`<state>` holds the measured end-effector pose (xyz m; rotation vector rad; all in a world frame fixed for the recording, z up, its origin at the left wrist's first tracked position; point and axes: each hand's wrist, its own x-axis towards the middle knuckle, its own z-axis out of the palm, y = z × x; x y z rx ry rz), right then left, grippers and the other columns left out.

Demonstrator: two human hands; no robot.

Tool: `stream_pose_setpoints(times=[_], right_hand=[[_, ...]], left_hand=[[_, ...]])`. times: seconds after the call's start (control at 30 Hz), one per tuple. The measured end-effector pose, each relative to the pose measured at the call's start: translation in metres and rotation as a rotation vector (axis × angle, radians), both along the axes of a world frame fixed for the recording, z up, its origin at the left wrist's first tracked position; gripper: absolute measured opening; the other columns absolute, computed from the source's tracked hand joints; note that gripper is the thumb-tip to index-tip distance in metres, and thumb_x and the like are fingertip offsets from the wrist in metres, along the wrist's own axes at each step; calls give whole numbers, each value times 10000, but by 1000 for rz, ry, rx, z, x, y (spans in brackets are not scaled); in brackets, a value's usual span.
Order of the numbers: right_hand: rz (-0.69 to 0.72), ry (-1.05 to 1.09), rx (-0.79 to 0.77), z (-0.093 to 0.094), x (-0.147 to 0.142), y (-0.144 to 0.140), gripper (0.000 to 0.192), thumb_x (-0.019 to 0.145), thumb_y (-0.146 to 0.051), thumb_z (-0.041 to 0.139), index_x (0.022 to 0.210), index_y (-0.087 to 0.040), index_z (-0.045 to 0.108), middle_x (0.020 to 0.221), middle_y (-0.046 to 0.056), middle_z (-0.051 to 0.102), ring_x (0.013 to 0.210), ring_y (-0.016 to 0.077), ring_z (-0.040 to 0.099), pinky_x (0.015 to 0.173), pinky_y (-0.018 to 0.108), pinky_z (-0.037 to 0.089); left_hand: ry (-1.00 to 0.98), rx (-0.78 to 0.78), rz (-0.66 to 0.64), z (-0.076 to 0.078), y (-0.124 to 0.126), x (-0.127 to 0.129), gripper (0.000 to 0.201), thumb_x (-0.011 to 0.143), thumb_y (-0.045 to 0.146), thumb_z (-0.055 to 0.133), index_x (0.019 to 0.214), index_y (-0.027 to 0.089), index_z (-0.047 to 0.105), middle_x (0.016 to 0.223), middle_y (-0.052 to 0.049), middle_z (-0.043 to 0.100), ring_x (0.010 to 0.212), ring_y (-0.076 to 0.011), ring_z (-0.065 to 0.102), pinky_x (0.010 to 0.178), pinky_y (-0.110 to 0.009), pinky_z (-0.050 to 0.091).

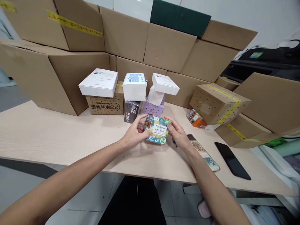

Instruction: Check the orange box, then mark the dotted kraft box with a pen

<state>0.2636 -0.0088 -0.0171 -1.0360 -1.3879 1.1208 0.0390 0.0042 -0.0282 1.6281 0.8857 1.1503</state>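
Between both hands, above the table's middle, I hold a small printed carton (157,129) with a white "Binking" label on teal, yellow and orange sides. My left hand (136,132) grips its left edge, the thumb laid over the lower front. On the opposite side, my right hand (178,132) has its thumb and fingers closed on the upper right edge. Behind the carton stand a black box (131,111) marked 20% and a purple tissue box (153,107) with a white tissue sticking out. A small dark object (174,142), partly hidden, lies by the right palm.
White flat boxes (99,82) (165,82) and a tissue pack (134,86) sit atop other boxes. Large cardboard boxes (126,34) wall the back. At right are a dotted carton (217,101), an orange box (196,118), a banknote-patterned mat (206,154) and a black phone (232,160).
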Motion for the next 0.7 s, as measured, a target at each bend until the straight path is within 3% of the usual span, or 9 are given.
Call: stream_pose_setpoints(times=[0.17,0.3,0.4,0.5,0.7], right_hand=[[-71,-108,62,-1,-10,-6,632,860,-582,635,1414,-311,494,1233,68,631,861,176,663,737,323,553],[-66,-146,51,-4,-23,-12,836,796,-523,738,1506,-311,350,1376,93,545,949,199,651,807,351,549],[-88,-73,0,-5,-28,-12,782,792,-488,744,1467,-306,393,1384,87,557,1027,224,639,812,357,551],[-63,91,-56,-4,-27,-8,624,811,-449,709,1375,-311,478,1333,54,611,1080,235,641,821,358,557],[-9,317,-132,-3,-28,-3,377,804,-389,639,1160,-267,624,1189,14,718,1116,238,656,939,372,534]], left_hand=[[200,497,300,2,-10,3,768,712,354,763,1386,216,423,1204,-95,556,1039,-231,546,926,-407,492],[278,640,304,3,-15,3,808,714,403,786,1396,211,400,1213,-113,550,1071,-263,525,941,-442,474],[239,583,235,4,-15,1,766,733,378,759,1393,216,405,1212,-107,546,1028,-243,538,895,-409,486],[149,402,120,5,-15,-1,633,780,307,647,1372,214,443,1169,-89,567,961,-211,553,845,-374,489],[-106,35,3,2,-6,0,553,737,295,537,1284,216,536,1253,-92,571,1113,-257,539,980,-459,454]])
